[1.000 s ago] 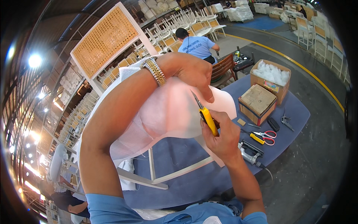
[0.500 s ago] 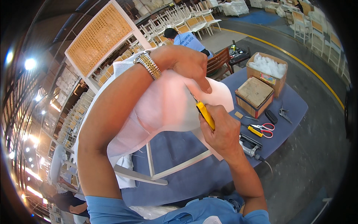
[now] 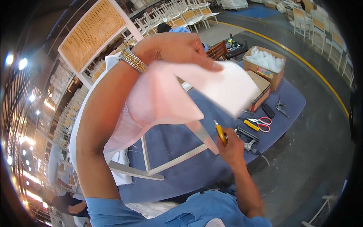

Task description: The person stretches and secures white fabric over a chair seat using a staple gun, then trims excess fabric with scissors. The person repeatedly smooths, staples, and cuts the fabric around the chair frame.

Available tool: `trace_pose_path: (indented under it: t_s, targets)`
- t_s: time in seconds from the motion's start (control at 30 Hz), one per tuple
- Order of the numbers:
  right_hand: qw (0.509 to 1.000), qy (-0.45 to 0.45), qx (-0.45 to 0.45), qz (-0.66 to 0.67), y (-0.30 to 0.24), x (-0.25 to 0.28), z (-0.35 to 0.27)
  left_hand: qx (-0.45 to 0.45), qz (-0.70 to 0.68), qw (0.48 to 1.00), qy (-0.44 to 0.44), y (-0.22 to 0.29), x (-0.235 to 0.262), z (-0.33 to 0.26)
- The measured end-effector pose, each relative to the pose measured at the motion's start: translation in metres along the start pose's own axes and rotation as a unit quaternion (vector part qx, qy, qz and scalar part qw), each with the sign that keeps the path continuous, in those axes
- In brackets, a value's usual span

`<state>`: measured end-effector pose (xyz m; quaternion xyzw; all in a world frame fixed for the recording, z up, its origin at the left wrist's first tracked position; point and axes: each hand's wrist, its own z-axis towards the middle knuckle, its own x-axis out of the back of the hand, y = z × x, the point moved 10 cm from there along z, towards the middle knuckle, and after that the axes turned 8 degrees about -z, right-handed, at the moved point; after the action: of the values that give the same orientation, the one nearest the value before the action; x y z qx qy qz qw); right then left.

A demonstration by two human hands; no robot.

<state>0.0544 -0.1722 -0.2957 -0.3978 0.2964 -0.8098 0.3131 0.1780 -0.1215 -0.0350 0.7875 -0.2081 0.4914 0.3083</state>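
Note:
A white-framed chair with a woven cane back (image 3: 92, 36) lies tipped on the blue-covered table (image 3: 181, 159), its legs (image 3: 204, 136) pointing toward me. Thin white fabric (image 3: 162, 98) covers its seat. My left hand (image 3: 183, 51), a metal watch at its wrist, reaches across the seat and pinches a loose flap (image 3: 232, 89) of that fabric. Between flap and covered seat a wedge-shaped slit stands wide apart. In my right hand (image 3: 231, 147) is a yellow utility knife (image 3: 221, 134), blade up, just below the fabric and apart from it.
On the table's right lie red-handled scissors (image 3: 264, 124), a staple gun (image 3: 247, 140) with a hose, a black oblong object (image 3: 268, 110) and a grey metal tool (image 3: 281, 108). Behind them stand a wooden box (image 3: 261, 94) and a carton with white stuffing (image 3: 262, 68). Another person (image 3: 177, 29) sits beyond.
The knife has come out of the fabric and moved down and toward the right. The slit has opened to the edge, and my left hand has swung the flap rightward.

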Motion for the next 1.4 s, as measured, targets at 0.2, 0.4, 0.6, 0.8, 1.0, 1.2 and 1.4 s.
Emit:
trace_pose_path:
  t_s: [0.2,0.4,0.6,0.8,1.0,1.2,1.4]
  targets:
    - [0.95,0.09,-0.106,0.279,0.091,0.033,0.064,-0.104,-0.019,0.966,0.237,0.038,0.062,-0.057]
    - [0.902,0.002,0.08,0.425,0.016,0.078,0.227,0.104,-0.057,0.934,0.336,0.034,0.058,-0.15]
    - [0.695,-0.301,0.237,0.608,-0.133,0.013,0.316,0.411,-0.086,0.863,0.281,-0.004,0.002,-0.159]
    - [0.473,-0.502,0.13,0.712,-0.181,-0.058,0.222,0.521,-0.068,0.807,0.271,0.02,-0.009,-0.135]
    - [0.508,-0.48,0.186,0.691,-0.171,-0.054,0.212,0.577,0.083,0.765,0.272,0.02,-0.004,-0.113]
    - [0.514,-0.467,0.164,0.7,-0.159,-0.044,0.204,0.534,0.085,0.743,0.395,0.022,-0.019,-0.125]
    - [0.557,-0.44,0.174,0.682,-0.138,-0.045,0.186,0.6,0.017,0.714,0.36,0.025,-0.025,-0.13]
